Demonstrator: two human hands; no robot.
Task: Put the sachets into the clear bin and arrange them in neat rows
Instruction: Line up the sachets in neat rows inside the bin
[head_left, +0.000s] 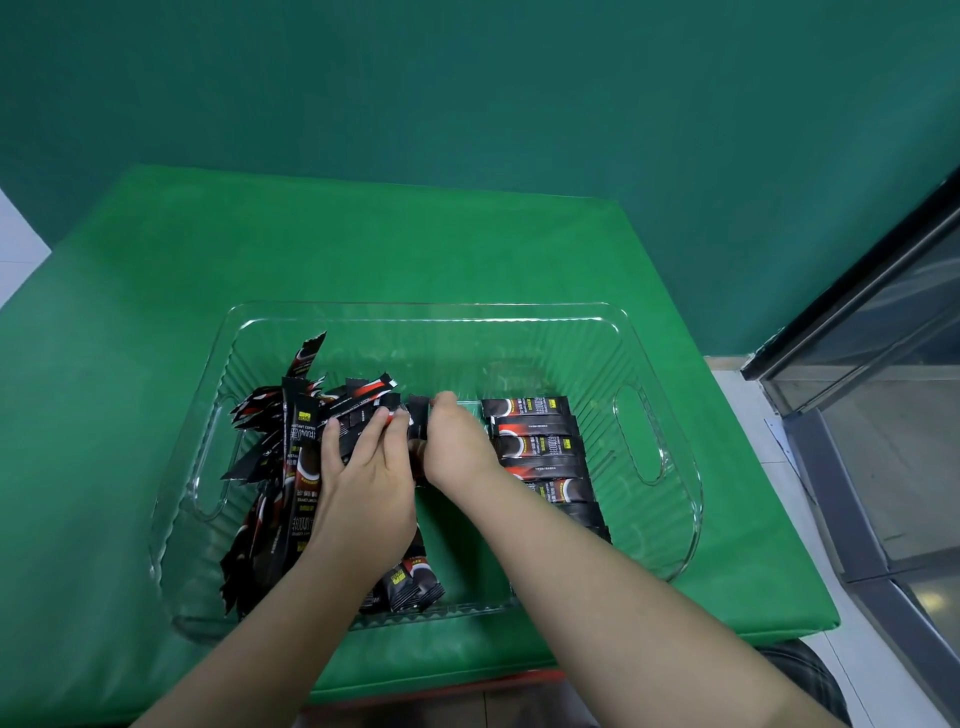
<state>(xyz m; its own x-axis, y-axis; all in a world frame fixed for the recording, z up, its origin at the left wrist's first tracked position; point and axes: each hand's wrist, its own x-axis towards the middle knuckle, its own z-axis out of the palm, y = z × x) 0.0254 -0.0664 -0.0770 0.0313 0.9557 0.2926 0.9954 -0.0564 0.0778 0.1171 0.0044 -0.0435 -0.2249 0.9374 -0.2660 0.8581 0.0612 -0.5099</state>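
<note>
One black coffee sachet (417, 415) is pinched between both hands mid-bin: left hand (363, 467) curled on the loose pile (280, 467), right hand (457, 447) gripping the sachet's top. Sorting looks roughly half done; one neat row (540, 447) lies to the right. Next, lay this sachet beside that row. The clear bin (670, 467) has bare floor at the back; its ribbed walls stand close, on the green surface (156, 270).

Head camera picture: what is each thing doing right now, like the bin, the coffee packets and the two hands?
clear bin: upright on the green pad, holding sachets
neat row of sachets: lying flat, stacked along the bin's right side
loose pile of sachets: jumbled, some standing on end, on the left
left hand: fingers curled on sachets from the pile
right hand: pinching a sachet
green pad: flat under the bin
</note>
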